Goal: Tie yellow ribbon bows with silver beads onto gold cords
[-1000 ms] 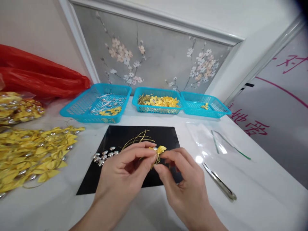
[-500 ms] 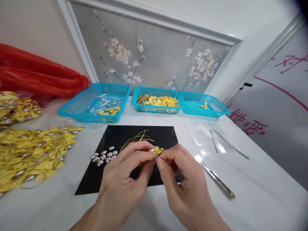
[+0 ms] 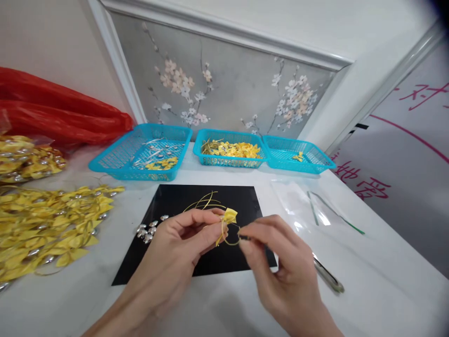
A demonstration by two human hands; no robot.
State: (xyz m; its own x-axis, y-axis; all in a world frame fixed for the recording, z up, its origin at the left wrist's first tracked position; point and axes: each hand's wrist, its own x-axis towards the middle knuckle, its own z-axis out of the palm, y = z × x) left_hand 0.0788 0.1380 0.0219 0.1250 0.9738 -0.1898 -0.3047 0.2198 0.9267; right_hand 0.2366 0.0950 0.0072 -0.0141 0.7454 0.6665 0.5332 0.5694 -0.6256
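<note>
My left hand (image 3: 189, 248) pinches a small yellow ribbon flower (image 3: 230, 215) between thumb and fingers above the black mat. A thin gold cord (image 3: 230, 243) loops from the flower across to my right hand (image 3: 280, 257), whose thumb and forefinger are closed on its end. Loose gold cords (image 3: 205, 200) lie on the black mat (image 3: 242, 196) behind my fingers. Several silver heart-shaped beads (image 3: 150, 229) rest at the mat's left side, partly covered by my left hand.
Three blue baskets stand along the back: one with white strips (image 3: 140, 173), one with yellow flowers (image 3: 229, 163), one holding a yellow piece (image 3: 301, 166). Finished-looking yellow strands (image 3: 52, 224) and a red bag (image 3: 63, 107) lie left. A metal-handled tool (image 3: 329, 276) and green strips (image 3: 336, 210) are right.
The flower has turned in my left hand. My right hand has drawn away to the right, and the cord now shows as a loop between both hands.
</note>
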